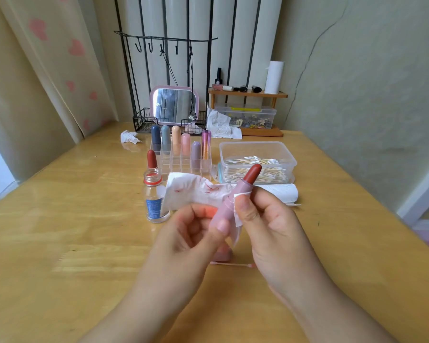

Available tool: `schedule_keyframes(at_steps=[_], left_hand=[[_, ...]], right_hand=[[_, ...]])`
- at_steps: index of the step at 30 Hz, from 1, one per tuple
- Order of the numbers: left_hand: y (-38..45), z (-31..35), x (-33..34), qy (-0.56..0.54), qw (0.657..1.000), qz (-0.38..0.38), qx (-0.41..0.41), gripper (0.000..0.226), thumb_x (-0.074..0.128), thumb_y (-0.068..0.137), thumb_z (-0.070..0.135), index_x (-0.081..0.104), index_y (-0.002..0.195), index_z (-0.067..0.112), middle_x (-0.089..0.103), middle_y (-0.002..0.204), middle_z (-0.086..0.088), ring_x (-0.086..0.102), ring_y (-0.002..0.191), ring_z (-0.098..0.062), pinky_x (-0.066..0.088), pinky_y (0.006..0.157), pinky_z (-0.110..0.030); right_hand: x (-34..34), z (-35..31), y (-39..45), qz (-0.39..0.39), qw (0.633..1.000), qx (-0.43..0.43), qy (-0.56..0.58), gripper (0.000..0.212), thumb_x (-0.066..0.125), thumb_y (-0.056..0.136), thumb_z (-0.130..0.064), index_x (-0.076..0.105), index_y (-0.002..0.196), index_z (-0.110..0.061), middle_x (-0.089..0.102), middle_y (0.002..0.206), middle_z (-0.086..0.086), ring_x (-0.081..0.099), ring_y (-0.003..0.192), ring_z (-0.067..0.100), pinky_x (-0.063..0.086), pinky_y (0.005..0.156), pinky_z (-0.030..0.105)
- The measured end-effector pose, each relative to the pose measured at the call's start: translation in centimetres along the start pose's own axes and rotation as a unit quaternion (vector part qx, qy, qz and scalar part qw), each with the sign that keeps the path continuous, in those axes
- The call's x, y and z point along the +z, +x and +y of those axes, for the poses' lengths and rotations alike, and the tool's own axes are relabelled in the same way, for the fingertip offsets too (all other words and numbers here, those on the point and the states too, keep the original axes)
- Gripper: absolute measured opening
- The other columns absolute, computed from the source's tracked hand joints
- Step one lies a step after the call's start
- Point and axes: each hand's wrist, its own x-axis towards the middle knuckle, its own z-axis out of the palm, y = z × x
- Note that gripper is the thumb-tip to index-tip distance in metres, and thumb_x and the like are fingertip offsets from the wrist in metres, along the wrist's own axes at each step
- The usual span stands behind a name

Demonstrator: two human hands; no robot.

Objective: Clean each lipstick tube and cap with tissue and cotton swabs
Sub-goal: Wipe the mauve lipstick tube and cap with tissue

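The left hand point(198, 233) grips the base of the lipstick point(235, 196); the right hand point(265, 219) pinches the stained tissue point(196, 191) against its barrel. Both are held above the table point(60, 231), near the bottle point(155, 199), with bare tabletop to either side.

Eight lipsticks point(175, 141) (six standing in the organizer point(181, 159)), two hands point(191, 233), one bottle point(156, 196), one mirror point(174, 105).

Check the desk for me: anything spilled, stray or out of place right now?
Nothing spilled. The small bottle stands uncapped. A used cotton swab lies loose near the hands, and a crumpled tissue sits apart at back left. The held tissue has red smears.
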Motion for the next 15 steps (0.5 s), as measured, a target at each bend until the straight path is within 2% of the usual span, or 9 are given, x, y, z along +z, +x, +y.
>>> schedule_keyframes(at_steps=[2,3,6,9,10,12,13,15], left_hand=[[-0.03,-0.17,-0.28,-0.037,0.998,-0.048,-0.036,0.03,0.067,0.071,0.039,0.066,0.077,0.01,0.063,0.07,-0.012,0.059,0.062,-0.02,0.055,0.072,-0.042],[-0.03,-0.08,-0.35,-0.048,0.997,-0.052,-0.035,0.032,0.067,0.069,0.039,0.065,0.077,0.009,0.063,0.07,-0.013,0.059,0.061,-0.02,0.056,0.07,-0.04],[-0.02,0.43,-0.25,-0.036,0.999,-0.007,0.013,0.032,0.077,0.066,0.024,0.059,0.079,0.002,0.064,0.068,-0.014,0.061,0.055,-0.017,0.051,0.055,-0.022],[-0.19,0.56,0.29,-0.005,0.997,0.056,0.05,0.029,0.081,0.061,0.003,0.055,0.073,0.002,0.066,0.063,-0.009,0.061,0.052,-0.008,0.048,0.047,-0.014],[-0.22,0.55,0.43,0.003,0.996,0.066,0.055,0.025,0.077,0.059,0.002,0.055,0.072,0.003,0.066,0.062,-0.007,0.06,0.051,-0.006,0.046,0.045,-0.012],[-0.18,0.56,0.4,0.006,0.998,0.054,0.045,0.026,0.079,0.065,0.002,0.056,0.075,0.001,0.065,0.061,-0.008,0.06,0.051,-0.008,0.047,0.047,-0.013],[-0.09,0.47,0.21,-0.011,0.999,0.029,0.026,0.025,0.078,0.069,0.007,0.056,0.079,0.0,0.065,0.063,-0.01,0.061,0.053,-0.012,0.048,0.05,-0.016],[0.02,0.33,-0.12,-0.077,0.996,-0.021,-0.039,0.027,0.062,0.075,0.023,0.058,0.086,-0.001,0.064,0.069,-0.018,0.061,0.057,-0.019,0.052,0.057,-0.024]], right_hand=[[0.03,-0.11,-0.02,-0.005,1.0,0.002,0.015,0.024,0.051,0.088,-0.035,0.058,0.083,-0.013,0.055,0.056,-0.003,0.053,0.048,0.01,0.046,0.047,0.017],[0.07,-0.13,-0.03,-0.008,1.0,0.004,0.019,0.024,0.052,0.09,-0.035,0.059,0.083,-0.014,0.054,0.056,-0.001,0.052,0.047,0.011,0.046,0.047,0.018],[0.15,0.02,0.08,0.01,1.0,0.01,0.008,0.028,0.051,0.082,-0.037,0.064,0.09,-0.014,0.067,0.072,-0.001,0.063,0.061,0.004,0.049,0.05,0.014],[0.32,0.29,0.09,0.017,1.0,0.015,-0.002,0.031,0.051,0.079,-0.039,0.067,0.093,-0.016,0.07,0.085,-0.002,0.065,0.073,0.001,0.05,0.053,0.014],[0.37,0.31,0.05,0.018,1.0,0.016,-0.001,0.03,0.052,0.079,-0.039,0.066,0.093,-0.017,0.07,0.083,-0.004,0.065,0.073,0.0,0.05,0.053,0.013],[0.39,0.02,-0.01,0.025,0.999,0.02,0.002,0.028,0.052,0.078,-0.038,0.065,0.089,-0.016,0.067,0.072,-0.008,0.062,0.063,-0.001,0.047,0.049,0.011],[0.32,-0.2,-0.03,0.026,0.999,0.02,0.008,0.027,0.051,0.078,-0.037,0.064,0.086,-0.014,0.064,0.065,-0.008,0.06,0.056,-0.001,0.045,0.047,0.01],[0.27,-0.58,-0.09,0.017,0.999,0.018,0.026,0.028,0.05,0.082,-0.033,0.059,0.081,-0.006,0.055,0.055,-0.002,0.052,0.047,0.003,0.043,0.044,0.012]])
